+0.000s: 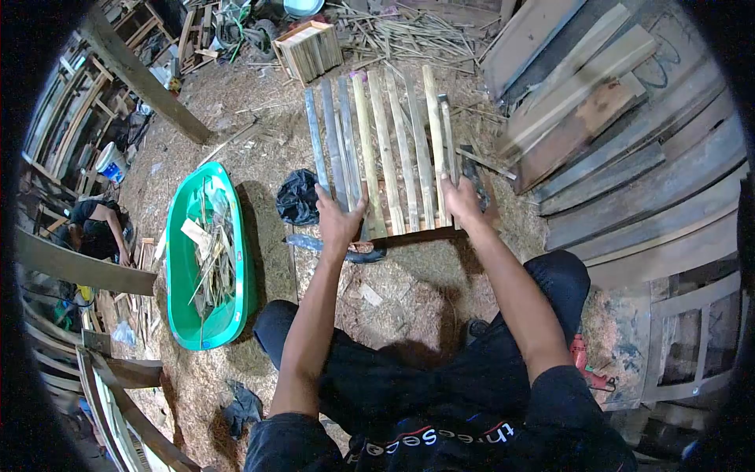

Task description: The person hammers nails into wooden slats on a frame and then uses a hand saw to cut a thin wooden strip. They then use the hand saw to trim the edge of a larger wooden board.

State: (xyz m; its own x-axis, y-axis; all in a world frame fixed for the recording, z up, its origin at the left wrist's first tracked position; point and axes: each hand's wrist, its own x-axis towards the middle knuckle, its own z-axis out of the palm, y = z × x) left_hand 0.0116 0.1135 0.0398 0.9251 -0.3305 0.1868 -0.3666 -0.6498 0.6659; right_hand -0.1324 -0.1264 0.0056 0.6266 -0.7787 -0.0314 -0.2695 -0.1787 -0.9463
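A row of long wooden slats [381,157], some bluish grey and some pale, lies side by side in front of me with narrow gaps between them. At the near left of the row, my left hand [340,220] is closed over the outer grey slats, thumb toward the middle. On the opposite side, my right hand [462,198] grips the outer pale slats near their close ends. The undersides of both hands are hidden. Beneath the slats a wooden support shows only in part. A black plastic bag [298,197] sits just left of my left hand.
A green tub [242,259] with wood scraps stands to the left. Planks [582,118] lean along the right. A wooden crate [309,50] and loose sticks [417,35] lie at the back. A red power tool [580,352] is by my right knee. Another person [98,228] crouches far left.
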